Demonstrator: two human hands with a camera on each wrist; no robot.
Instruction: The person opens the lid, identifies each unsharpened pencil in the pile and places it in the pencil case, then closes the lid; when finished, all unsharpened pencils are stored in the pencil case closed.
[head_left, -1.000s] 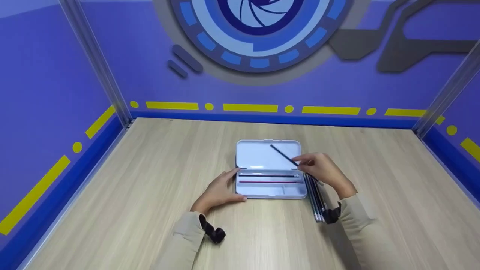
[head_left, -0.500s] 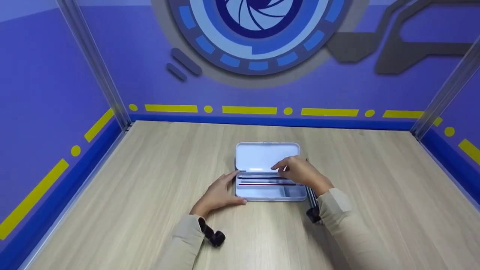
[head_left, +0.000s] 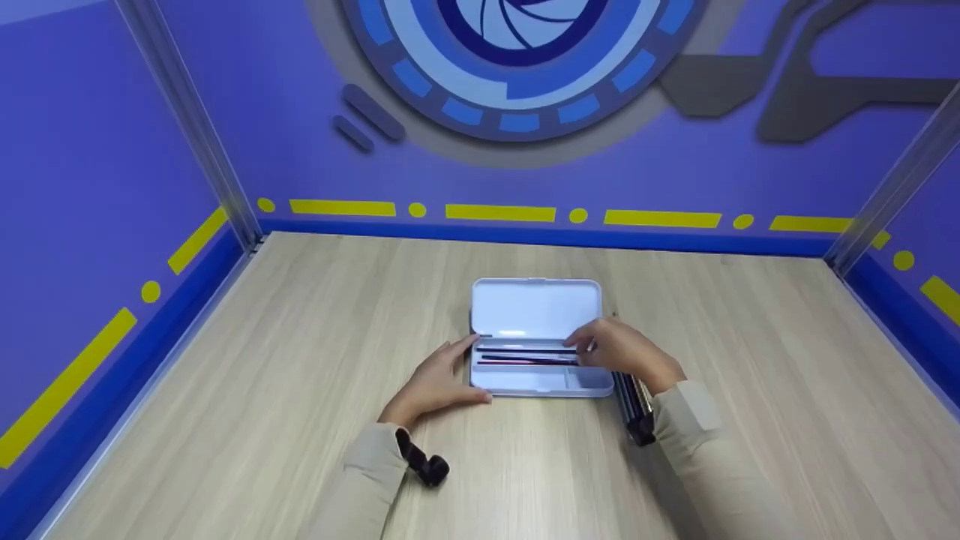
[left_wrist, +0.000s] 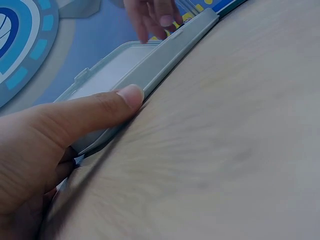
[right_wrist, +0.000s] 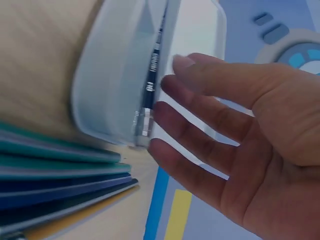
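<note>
A white pencil case (head_left: 517, 391) lies unfolded on the table, its lid tipped back. My left hand (head_left: 435, 382) holds its left end, thumb (left_wrist: 131, 97) against the front wall and fingers around the end. Inside lie a dark pencil (head_left: 517, 350) at the back and a reddish pencil (head_left: 495, 364) with another dark one close to it. Over the right half hovers my right hand (head_left: 626, 352). In the right wrist view its loosely bent fingertips are beside a dark pencil (right_wrist: 150, 85) lying in the case, thumb apart from them.
Several pencils (head_left: 630, 397) lie in a bundle on the table right of the case, partly beneath the right wrist; green, blue and yellow ones (right_wrist: 60, 167) show up close. Blue printed panels (head_left: 510, 187) stand behind the table (head_left: 360, 300).
My right hand brought a dark pencil from above the lid down into the case, and that pencil now lies beside the reddish one. My left hand stayed at the case's left end.
</note>
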